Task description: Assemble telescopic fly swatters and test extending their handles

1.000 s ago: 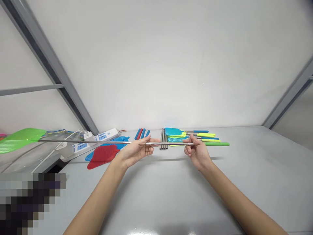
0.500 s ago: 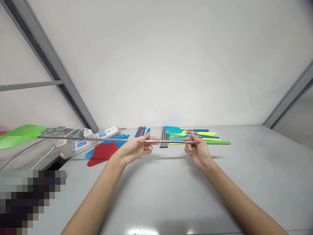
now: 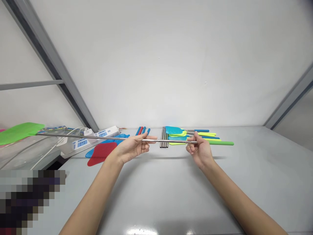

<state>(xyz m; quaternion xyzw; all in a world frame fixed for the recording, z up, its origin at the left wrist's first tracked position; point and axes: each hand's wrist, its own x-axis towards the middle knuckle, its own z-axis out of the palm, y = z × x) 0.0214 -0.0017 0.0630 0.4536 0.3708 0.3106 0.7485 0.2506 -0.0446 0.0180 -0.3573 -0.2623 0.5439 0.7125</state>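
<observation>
A long green fly swatter [image 3: 171, 141] with a thin metal telescopic rod stretches level across the view above the table. Its green head is at the far left, its green grip [image 3: 220, 143] at the right. My left hand [image 3: 134, 148] pinches the rod left of centre between thumb and fingers. Close to the grip, my right hand [image 3: 200, 148] is closed on the rod. Behind the rod lie several bare metal tubes [image 3: 163, 132] side by side, and right of them a stack of blue and yellow fly swatters [image 3: 175, 131].
Red [image 3: 101, 155] and blue swatter heads [image 3: 90, 152] lie left of my left hand. Blue and red handle grips [image 3: 140, 130] rest near the wall. White power strips [image 3: 107, 132] with cables and plastic bags [image 3: 22, 153] occupy the left.
My left hand has slid slightly left and my right hand slightly right with the green grip. The swatter's green head has risen a little.
</observation>
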